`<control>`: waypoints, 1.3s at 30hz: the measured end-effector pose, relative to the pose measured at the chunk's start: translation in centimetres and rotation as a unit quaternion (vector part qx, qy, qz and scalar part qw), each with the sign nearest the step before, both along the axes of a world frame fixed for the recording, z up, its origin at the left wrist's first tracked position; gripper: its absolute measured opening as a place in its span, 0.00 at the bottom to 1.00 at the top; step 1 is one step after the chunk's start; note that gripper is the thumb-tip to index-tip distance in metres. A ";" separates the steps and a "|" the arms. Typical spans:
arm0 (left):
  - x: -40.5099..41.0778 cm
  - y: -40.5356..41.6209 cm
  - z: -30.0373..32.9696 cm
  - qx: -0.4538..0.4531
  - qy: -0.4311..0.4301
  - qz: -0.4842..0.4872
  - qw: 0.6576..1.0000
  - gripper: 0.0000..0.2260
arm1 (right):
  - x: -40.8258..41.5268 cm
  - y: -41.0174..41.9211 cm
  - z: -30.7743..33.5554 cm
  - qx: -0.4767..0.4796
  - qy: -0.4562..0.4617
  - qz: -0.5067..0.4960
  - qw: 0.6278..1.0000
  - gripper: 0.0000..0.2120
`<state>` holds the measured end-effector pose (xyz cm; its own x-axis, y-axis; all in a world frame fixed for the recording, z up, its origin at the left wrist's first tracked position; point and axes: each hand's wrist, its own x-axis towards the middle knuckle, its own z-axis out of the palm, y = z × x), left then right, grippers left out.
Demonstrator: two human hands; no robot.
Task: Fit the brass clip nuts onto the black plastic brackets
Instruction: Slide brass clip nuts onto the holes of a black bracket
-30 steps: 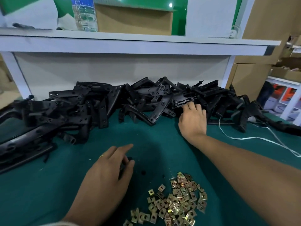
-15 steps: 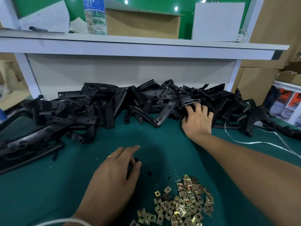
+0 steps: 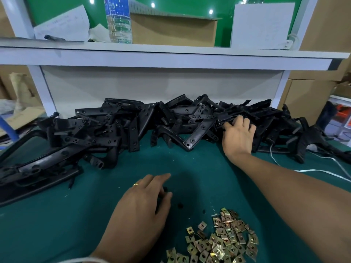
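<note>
Where the green mat (image 3: pixel 57 224) meets the white back panel (image 3: pixel 152 84), a long jumbled heap of black plastic brackets (image 3: pixel 117 126), stretching from the left edge to the far right. Nearer the viewer, at bottom centre-right, a loose pile of brass clip nuts (image 3: pixel 224 242), flat square pieces with a hole in each, lying well apart from the heap.

Right hand (image 3: pixel 238 137) reaching forward on a nearly straight bare forearm, palm down, knuckles up, at the right-centre of the heap. Fingers curled over a ridged black piece (image 3: pixel 226 119) at the top of the pile, fingertips hidden behind it, so gripping it as far as can be seen.

Left hand (image 3: pixel 140 207) low over the mat, just left of the nuts, palm down and back of the hand toward the camera. Forefinger extended forward, thumb tucked in beside it, the two closed around a small dark part (image 3: pixel 164 189) that peeks out at the thumb side; not clear what the part is. Gold ring (image 3: pixel 135 184) on one finger. Thin white cord across the wrist at the bottom edge.

A few tiny black specks (image 3: pixel 180 205) on the mat between left hand and nuts. White strap (image 3: pixel 313 170) trailing over the mat at right, beyond the forearm.

Above the heap, a white shelf (image 3: pixel 171 57) carrying a clear water bottle (image 3: pixel 118 21), loose papers (image 3: pixel 62 25), a cardboard box (image 3: pixel 172 29) and a white board (image 3: pixel 260 25). Brown cartons (image 3: pixel 326 25) at far right.
</note>
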<state>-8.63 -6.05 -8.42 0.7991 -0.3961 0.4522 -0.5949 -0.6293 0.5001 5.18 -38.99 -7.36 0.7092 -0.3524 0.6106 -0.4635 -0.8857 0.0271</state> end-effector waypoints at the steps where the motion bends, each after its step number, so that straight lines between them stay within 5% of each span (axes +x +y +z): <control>1: 0.0 0.0 0.0 0.000 0.001 0.000 1.000 0.22 | 0.0 -0.1 0.1 -0.003 -0.007 0.004 1.000 0.09; 6: 0.3 -0.1 0.1 0.012 0.002 0.006 1.000 0.20 | -1.0 -0.1 0.2 -0.019 -0.129 0.095 0.987 0.10; 12: 0.5 -0.1 0.2 0.017 0.002 0.008 1.000 0.20 | -5.9 0.4 0.1 0.078 -0.275 0.187 0.940 0.05; 19: 0.5 0.1 0.2 0.033 0.003 -0.007 0.999 0.21 | -13.4 1.3 -0.4 0.354 -0.309 0.250 0.847 0.03; 21: 0.4 0.2 0.1 0.034 0.005 -0.007 0.999 0.21 | -13.8 1.4 -0.5 0.462 -0.322 0.252 0.787 0.06; 26: 0.2 0.2 0.2 0.034 0.011 0.002 0.999 0.25 | -13.6 1.2 1.4 0.718 -0.373 0.287 0.512 0.12; 31: -0.1 0.1 0.7 0.029 0.011 0.005 0.999 0.25 | -16.2 1.2 2.9 0.791 -0.330 0.348 0.381 0.15; 34: -0.5 -0.2 0.9 0.034 0.010 0.001 0.999 0.25 | -18.0 3.0 3.0 0.800 -0.260 0.397 0.366 0.11; 39: -1.1 -0.7 1.6 0.043 -0.137 0.058 0.988 0.39 | -18.8 8.2 2.6 0.758 -0.147 0.456 0.443 0.07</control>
